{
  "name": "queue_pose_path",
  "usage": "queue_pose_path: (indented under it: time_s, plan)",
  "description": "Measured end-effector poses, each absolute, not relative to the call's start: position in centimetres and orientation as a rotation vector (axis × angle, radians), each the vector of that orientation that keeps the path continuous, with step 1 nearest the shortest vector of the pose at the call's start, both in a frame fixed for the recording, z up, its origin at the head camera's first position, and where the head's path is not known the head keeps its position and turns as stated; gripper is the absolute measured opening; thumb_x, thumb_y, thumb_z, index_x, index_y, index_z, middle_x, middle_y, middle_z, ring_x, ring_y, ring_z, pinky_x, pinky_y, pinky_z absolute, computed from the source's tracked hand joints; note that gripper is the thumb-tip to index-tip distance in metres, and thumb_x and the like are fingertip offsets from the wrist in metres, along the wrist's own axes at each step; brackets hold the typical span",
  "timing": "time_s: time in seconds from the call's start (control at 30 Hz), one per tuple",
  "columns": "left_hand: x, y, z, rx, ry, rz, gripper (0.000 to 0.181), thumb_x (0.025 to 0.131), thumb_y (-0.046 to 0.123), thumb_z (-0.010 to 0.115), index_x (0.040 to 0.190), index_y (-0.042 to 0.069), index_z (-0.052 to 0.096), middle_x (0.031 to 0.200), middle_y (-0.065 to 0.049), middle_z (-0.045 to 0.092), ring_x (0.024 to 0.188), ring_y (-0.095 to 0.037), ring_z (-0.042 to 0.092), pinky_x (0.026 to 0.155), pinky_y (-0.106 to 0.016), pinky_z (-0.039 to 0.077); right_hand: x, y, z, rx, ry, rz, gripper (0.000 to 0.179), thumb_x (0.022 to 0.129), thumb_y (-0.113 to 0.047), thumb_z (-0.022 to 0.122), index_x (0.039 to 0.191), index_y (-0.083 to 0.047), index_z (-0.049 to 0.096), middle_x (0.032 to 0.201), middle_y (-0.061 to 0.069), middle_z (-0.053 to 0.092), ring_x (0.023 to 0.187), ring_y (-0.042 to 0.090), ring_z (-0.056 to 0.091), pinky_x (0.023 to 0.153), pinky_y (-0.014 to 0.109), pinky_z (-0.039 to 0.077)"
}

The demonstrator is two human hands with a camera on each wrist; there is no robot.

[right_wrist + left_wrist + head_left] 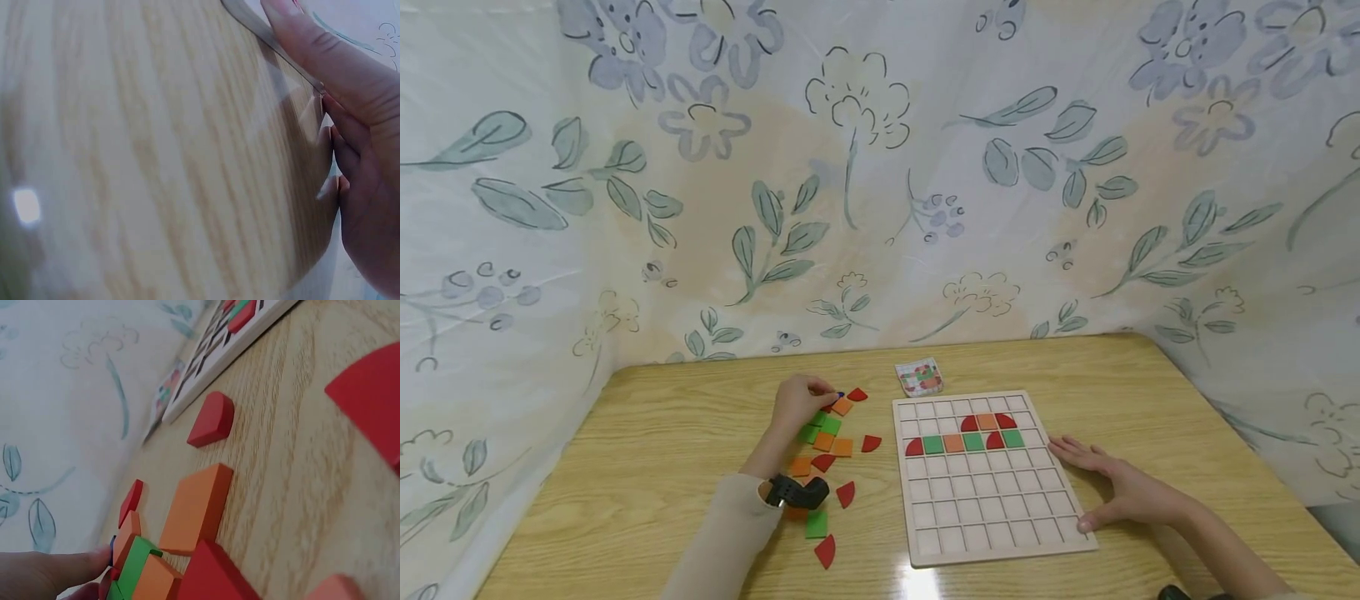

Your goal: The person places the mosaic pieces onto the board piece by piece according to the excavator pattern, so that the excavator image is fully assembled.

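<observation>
At the far end of the loose tiles, my left hand (799, 405) pinches a small dark blue piece (839, 394) between thumb and fingers; most of it is hidden by the fingertips. Right beside lie an orange square tile (842, 406) and a red quarter-circle tile (857, 394). My right hand (1118, 486) rests with fingers extended at the right edge of the pale wooden grid board (992, 544), its thumb near the lower right corner. Red quarter-circles, such as one tile (914, 447), alternate with green and orange squares in two upper rows of the board.
Several loose tiles spread down the table left of the board, among them a green square (816, 524) and a red quarter-circle (825, 552). A small printed pattern card (919, 377) lies beyond the board. Floral cloth (880, 208) hangs behind the wooden table (662, 433).
</observation>
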State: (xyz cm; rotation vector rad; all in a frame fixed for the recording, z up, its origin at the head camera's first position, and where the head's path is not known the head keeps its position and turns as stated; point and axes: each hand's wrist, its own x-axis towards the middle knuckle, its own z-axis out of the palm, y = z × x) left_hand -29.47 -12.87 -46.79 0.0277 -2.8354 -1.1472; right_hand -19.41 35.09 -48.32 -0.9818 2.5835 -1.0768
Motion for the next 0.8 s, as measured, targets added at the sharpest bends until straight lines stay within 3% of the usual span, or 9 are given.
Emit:
queue_pose_path:
  time_s: [0.8]
  plan:
    - [-30.9,-13.6,-46.9,-0.217,-2.963,-1.141,0.015,0.085,0.015,0.067,0.098,0.009,0.072,0.092,-0.004,0.067,0.084,-0.019,0.055,0.08,-0.036,0.046,-19.5,35.1,-48.2,-0.908,2.545,-1.1,0.091,0.068,-0.026,0.08,0.143,-0.005,0.032,0.144,0.032,0.021,0.131,-0.018,0.007,0.096,-0.001,-0.002]
